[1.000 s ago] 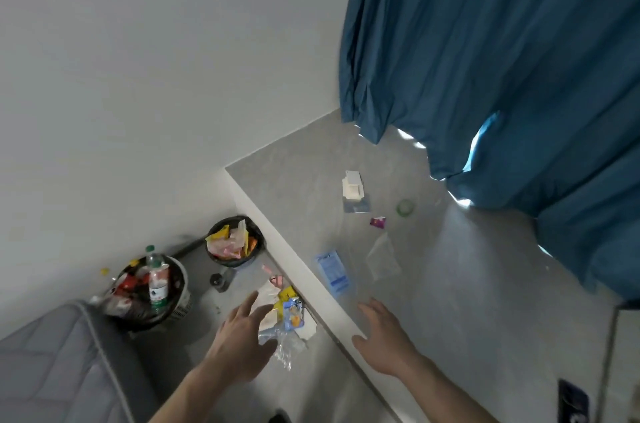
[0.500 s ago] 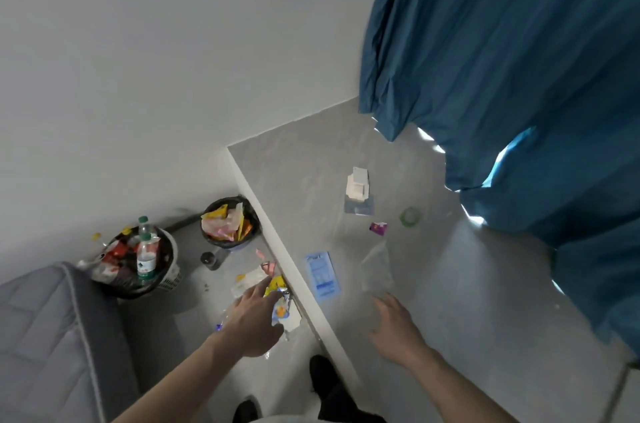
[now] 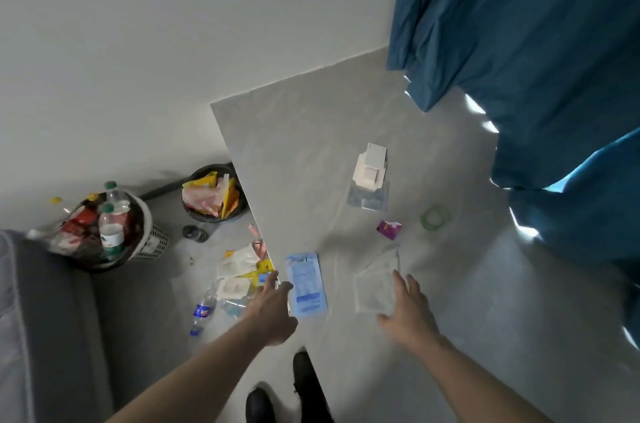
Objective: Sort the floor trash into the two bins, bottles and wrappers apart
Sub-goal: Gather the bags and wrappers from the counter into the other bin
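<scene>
My left hand hovers open over the raised ledge's edge, its fingertips beside a blue wrapper. My right hand is open, fingers over a clear plastic wrapper. On the lower floor lies a small plastic bottle with a blue label next to a pile of wrappers. A white basket bin holds bottles; a black bin holds wrappers. Farther on the ledge are a white card packet, a purple wrapper and a green ring.
A grey mattress fills the lower left. Blue curtains hang at the right. A white wall stands behind the bins. A dark cap lies by the black bin. My dark shoes are at the bottom.
My left hand moved right from the floor wrapper pile to the blue wrapper. My right hand reached forward onto the clear wrapper. The view drew closer.
</scene>
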A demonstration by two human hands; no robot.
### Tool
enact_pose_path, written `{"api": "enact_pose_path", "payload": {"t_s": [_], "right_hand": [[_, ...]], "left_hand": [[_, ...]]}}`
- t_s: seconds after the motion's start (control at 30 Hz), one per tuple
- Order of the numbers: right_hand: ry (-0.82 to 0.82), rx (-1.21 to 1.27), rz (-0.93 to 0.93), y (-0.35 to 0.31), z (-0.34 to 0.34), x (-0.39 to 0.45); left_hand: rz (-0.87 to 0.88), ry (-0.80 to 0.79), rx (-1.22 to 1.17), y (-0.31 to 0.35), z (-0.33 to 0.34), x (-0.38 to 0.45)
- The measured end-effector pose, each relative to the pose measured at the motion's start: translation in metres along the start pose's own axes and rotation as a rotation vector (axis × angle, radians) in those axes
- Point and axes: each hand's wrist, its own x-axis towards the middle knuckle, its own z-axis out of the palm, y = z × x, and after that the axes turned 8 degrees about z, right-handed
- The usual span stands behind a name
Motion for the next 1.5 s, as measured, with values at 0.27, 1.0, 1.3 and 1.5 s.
{"api": "enact_pose_path", "payload": {"t_s": [0.27, 1.0, 1.3, 1.5], "right_hand": [[0.071, 0.189, 0.184, 0.008, 0.062, 0.117], [0.393, 0.441, 0.065, 0.057, -0.035, 0.248], [0.230, 0.123, 0.061, 0.030, -0.032, 0.294], [0.266, 0.183, -0.085, 0.001, 0.006, 0.253]], "left_hand": [[-0.025, 0.051, 0.132, -0.012, 0.055, 0.115], [-0.037, 0.257, 0.192, -0.006, 0.047, 0.194], [-0.075, 0.211, 0.240, 0.005, 0.044, 0.217], [-0.136, 0.183, 0.249, 0.011, 0.044, 0.223]]}}
